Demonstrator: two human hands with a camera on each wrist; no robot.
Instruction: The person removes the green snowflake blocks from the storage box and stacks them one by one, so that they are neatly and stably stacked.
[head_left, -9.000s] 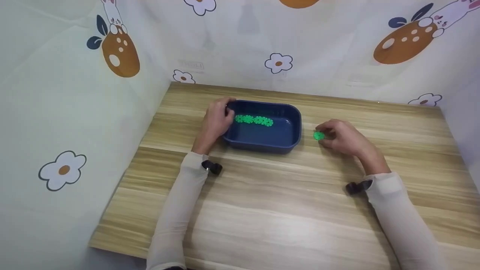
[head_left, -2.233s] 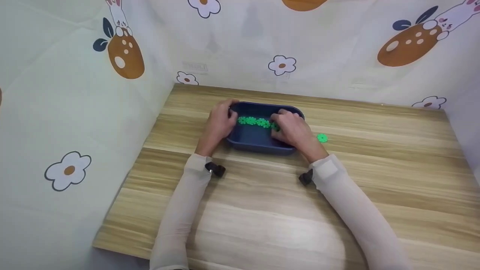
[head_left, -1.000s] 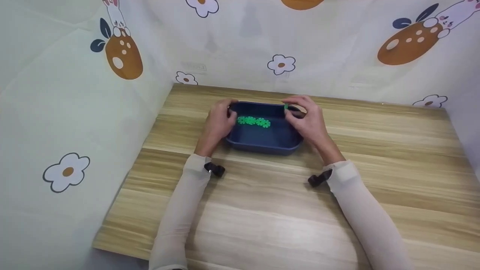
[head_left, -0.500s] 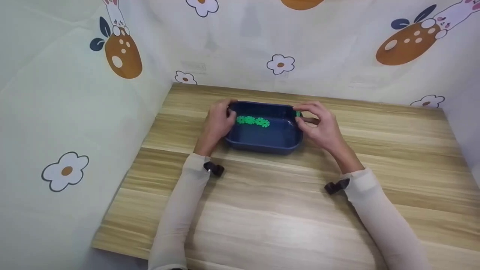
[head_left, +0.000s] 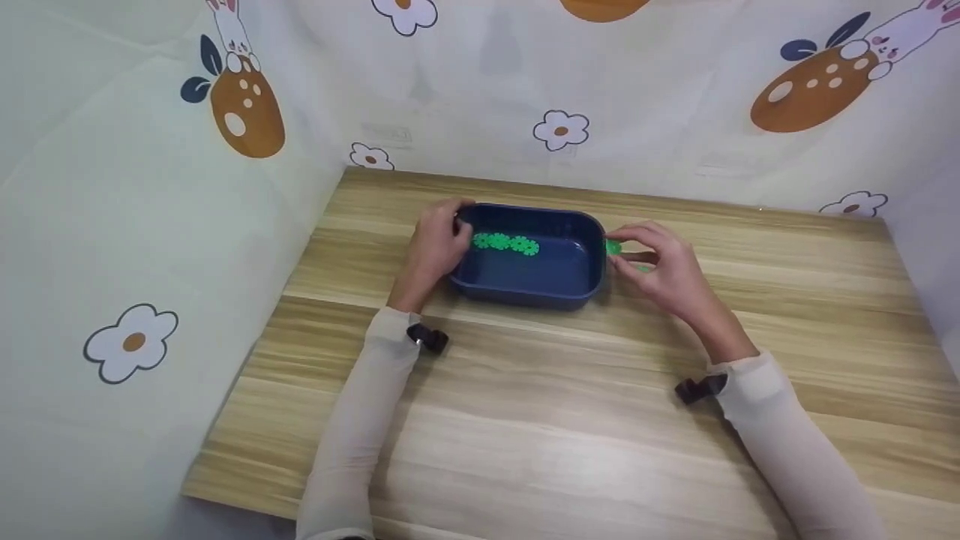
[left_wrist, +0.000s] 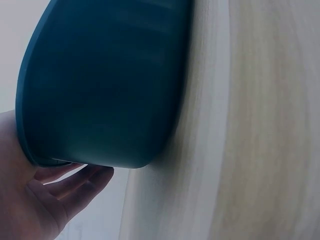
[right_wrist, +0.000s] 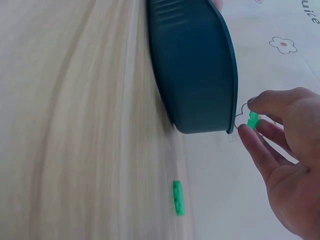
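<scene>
A dark blue rectangular bin stands on the table. My left hand grips its left rim, thumb over the inner side; fingers lie along the outer wall in the left wrist view. Several green snowflake discs lie in a row inside, toward the left. Just outside the bin's right wall, my right hand pinches one green snowflake disc between thumb and fingertips, edge-on in the right wrist view. Another green disc lies on the table below that hand, mostly covered by it in the head view.
The wood-grain table extends in front of the bin and to both sides. Behind and to the left hang pale cloth walls with flower and rabbit prints. Each sleeved wrist carries a small black camera.
My right hand, inside the bin's right part about two seconds ago, has risen out and moved right past the wall, a green disc still pinched. My left hand has kept its grip.
</scene>
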